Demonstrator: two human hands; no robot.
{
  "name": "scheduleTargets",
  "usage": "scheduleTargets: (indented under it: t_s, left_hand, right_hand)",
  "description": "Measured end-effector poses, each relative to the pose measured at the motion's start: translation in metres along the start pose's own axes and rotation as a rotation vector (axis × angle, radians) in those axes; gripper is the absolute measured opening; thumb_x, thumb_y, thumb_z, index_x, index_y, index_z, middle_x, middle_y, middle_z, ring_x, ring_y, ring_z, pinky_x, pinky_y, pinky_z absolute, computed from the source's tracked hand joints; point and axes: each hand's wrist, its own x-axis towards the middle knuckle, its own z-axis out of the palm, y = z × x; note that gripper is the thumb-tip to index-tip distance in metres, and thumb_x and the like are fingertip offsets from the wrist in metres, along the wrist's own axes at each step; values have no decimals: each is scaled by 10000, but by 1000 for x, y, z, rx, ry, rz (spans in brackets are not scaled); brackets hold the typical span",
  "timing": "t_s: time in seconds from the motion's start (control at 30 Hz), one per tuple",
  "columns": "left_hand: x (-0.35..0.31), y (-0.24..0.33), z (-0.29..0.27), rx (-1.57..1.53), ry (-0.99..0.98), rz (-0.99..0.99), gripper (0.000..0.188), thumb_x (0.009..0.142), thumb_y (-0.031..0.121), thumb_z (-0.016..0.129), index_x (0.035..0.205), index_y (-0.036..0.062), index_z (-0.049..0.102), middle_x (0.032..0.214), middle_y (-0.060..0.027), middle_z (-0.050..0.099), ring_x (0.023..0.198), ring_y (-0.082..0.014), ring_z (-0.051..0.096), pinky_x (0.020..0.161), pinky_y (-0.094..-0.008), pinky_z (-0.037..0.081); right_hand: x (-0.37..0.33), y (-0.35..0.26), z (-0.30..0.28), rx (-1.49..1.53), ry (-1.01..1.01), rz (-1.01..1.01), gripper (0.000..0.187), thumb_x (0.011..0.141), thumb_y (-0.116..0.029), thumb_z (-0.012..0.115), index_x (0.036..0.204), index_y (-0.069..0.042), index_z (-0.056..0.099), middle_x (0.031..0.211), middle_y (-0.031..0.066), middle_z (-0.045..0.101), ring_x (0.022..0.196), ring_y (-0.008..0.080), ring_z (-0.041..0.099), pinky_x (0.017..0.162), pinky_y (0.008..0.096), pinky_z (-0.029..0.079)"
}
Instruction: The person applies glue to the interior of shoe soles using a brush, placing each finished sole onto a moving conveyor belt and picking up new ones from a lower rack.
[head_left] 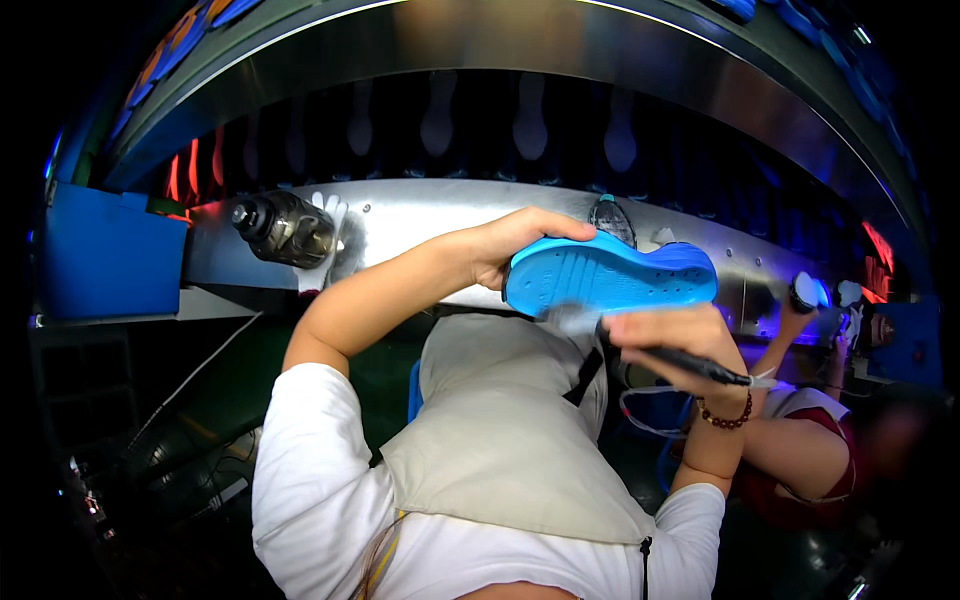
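Past my grip: a curved steel conveyor housing (pixel 560 40) with a dark tunnel (pixel 480 125) of pale sole shapes, red glow at both ends. A blue bin (pixel 105 260) far left, dark floor (pixel 190 420) with cables below.

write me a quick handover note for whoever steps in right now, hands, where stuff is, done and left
Left hand: grips the heel end of the blue shoe sole, tread side facing the camera.
Right hand: holds a dark-handled brush, its blurred tip against the sole's lower edge.
Both are held over the grey apron, in front of the metal conveyor ledge.
Done: cannot tell how much is brushed.
Left: probably the rest of the sole.
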Motion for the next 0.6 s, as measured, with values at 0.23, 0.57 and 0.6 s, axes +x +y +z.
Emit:
scheduleTargets:
  t_s: [0.23,0.57,0.6]
  left_hand:
    - [-16,-3,0,290,60,5,560,816,422,545,1155,-23,525,1079,-201,554,914,-221,584,708,-307,495]
    - [-10,-25,-21,-175,-16,181,558,824,378,514,1258,39,426,1151,-197,511,979,-294,552,766,-429,496]
    - [2,-32,-18,-260,-46,213,580,813,382,510,1285,68,386,1187,-199,480,1016,-338,522,755,-504,489]
  right_hand:
    - [-4,-4,-13,-13,-157,28,205,692,-8,659,894,-44,649,939,108,651,865,245,634,741,297,512]
    - [-11,5,-2,629,252,348,205,778,-8,578,975,16,633,829,79,651,587,67,577,528,181,473]
    - [-2,8,13,534,285,370,194,789,-16,571,969,18,633,817,76,650,551,59,552,496,174,449]
